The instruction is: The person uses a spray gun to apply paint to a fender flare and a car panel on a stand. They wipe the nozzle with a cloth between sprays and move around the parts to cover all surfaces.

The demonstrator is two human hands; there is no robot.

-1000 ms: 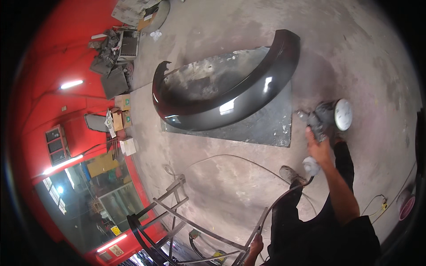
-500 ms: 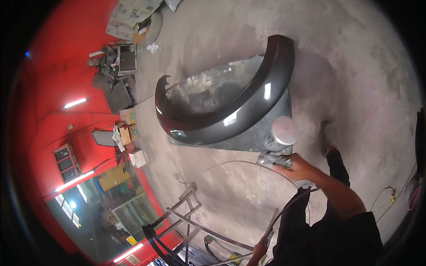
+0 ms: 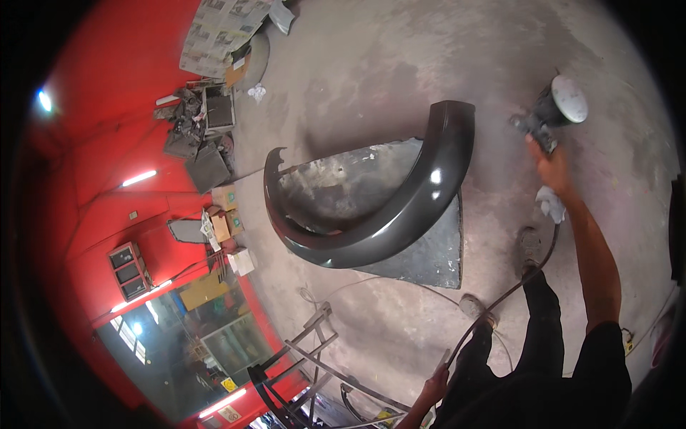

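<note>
My right hand grips a paint spray gun with a pale-lidded cup, held out at the upper right. White cloth or paper is wrapped near the hose end below this hand. From there a dark air hose runs down to my left hand, which is closed around it at the lower edge. Left of the gun, a glossy dark curved fender flare rests on a dark flat board on the floor. The gun is apart from the flare, beyond its upper right end.
A metal stand frame is at the lower left, close to my left hand. A thin line crosses the floor near my feet. Boxes and scrap parts line the red wall, with newspaper sheets above.
My right hand has swung the spray gun from near the board's lower right corner, up and right, past the flare's upper end. My left hand still holds the hose. The view has shifted slightly.
</note>
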